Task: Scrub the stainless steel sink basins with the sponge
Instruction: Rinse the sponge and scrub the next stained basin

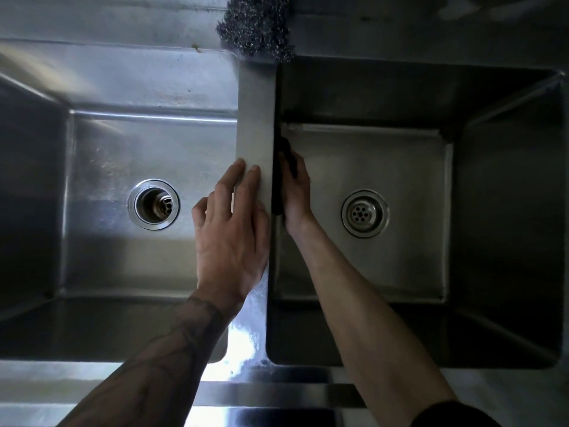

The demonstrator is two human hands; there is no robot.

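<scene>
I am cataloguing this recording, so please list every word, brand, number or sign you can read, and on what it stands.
None: no text can be read.
Left basin, right basin, steel wool scourer, dark sponge: no lettering shows.
Forearm tattoo: dark lines, no letters readable.

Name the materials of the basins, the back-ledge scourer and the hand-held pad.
Basins: brushed stainless steel, streaky grey sheen. Scourer: coiled metal wire, glinting tangled strands. Pad in the right hand: probably sponge, matte black; too dark to confirm.
</scene>
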